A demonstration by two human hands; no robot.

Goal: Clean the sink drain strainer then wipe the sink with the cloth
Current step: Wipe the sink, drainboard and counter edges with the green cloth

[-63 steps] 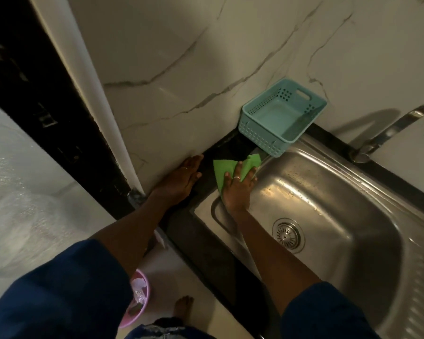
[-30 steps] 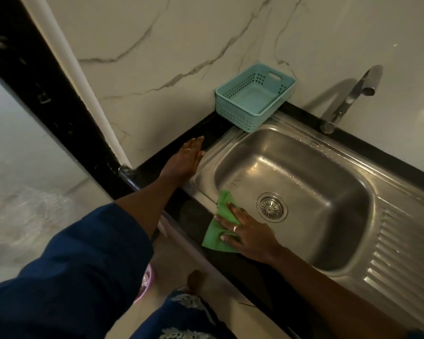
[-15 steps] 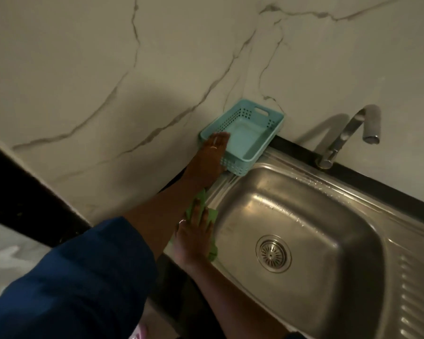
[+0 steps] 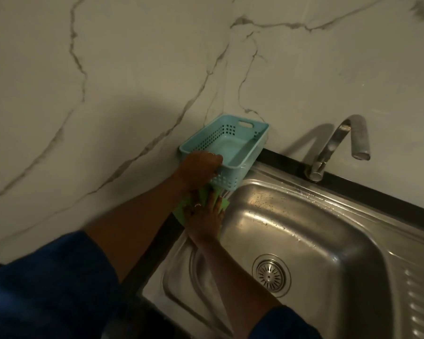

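Note:
The steel sink (image 4: pixel 304 231) fills the lower right, with the round drain strainer (image 4: pixel 271 275) seated in its floor. My right hand (image 4: pixel 203 216) lies flat with spread fingers on the green cloth (image 4: pixel 222 204), pressing it onto the sink's far-left rim corner. My left hand (image 4: pixel 198 167) grips the near end of the teal plastic basket (image 4: pixel 233 148), which is tilted up off the counter against the wall, just above the cloth.
A curved steel tap (image 4: pixel 338 143) rises from the black counter strip (image 4: pixel 291 160) behind the sink. Marble wall (image 4: pixel 132 69) stands close behind. A ribbed draining board (image 4: pixel 421 302) lies at the right edge.
My left hand has closed round the basket's end and lifted it. My right hand has slid the cloth farther along the rim, under the raised basket. The camera has moved closer.

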